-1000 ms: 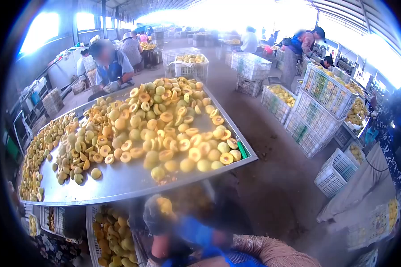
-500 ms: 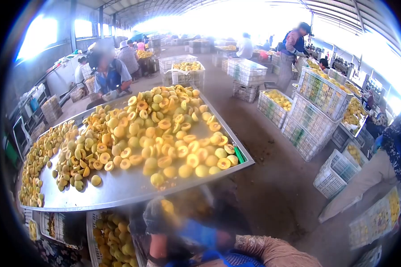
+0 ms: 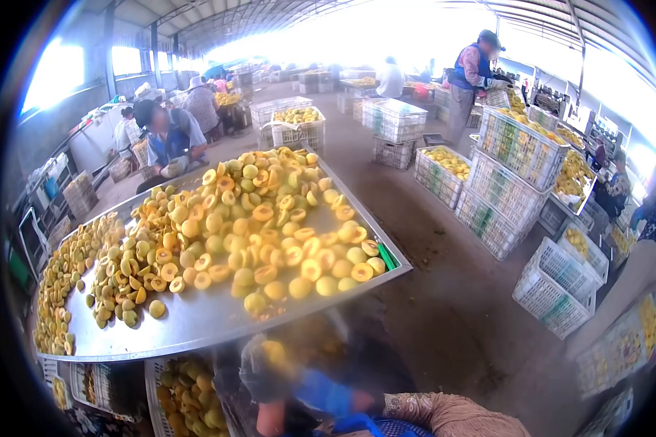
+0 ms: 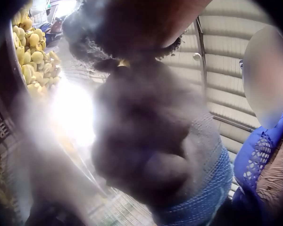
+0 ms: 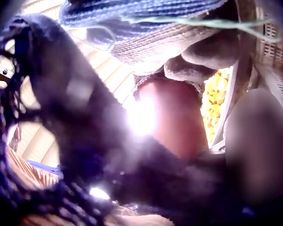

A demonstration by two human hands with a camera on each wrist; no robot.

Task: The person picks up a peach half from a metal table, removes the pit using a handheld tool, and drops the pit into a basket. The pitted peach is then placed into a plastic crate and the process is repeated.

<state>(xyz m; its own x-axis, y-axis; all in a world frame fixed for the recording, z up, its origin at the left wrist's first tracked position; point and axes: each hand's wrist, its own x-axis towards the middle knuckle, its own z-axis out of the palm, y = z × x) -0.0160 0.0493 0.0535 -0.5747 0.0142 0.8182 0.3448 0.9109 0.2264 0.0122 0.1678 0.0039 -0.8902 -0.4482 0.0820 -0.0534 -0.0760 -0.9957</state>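
In the head view my left hand [image 3: 254, 370], in a grey glove, grips a blurred yellow peach [image 3: 275, 354] below the near edge of the metal tray [image 3: 175, 331]. My right hand [image 4: 141, 136], in a knitted glove with a blue cuff, is right against the left one. Its fingers look curled, but I cannot tell what they hold. Only a sliver of yellow shows between the gloves in the left wrist view. Across the tray lies a large heap of peaches [image 3: 189, 226], many cut in half with orange flesh showing.
A green-handled tool [image 3: 386, 255] lies in the tray's right corner. Beneath the tray stands a crate of peaches [image 3: 197, 397]. Stacked white crates [image 3: 499, 197] line the right, with an open crate [image 3: 554, 284] nearer. One person [image 3: 171, 142] sits beyond the tray; another [image 3: 472, 80] stands by the stacks.
The head view has shifted slightly, bringing the tray lower in the picture. Both hands stay together below the tray edge. The standing person at the back right has straightened up.
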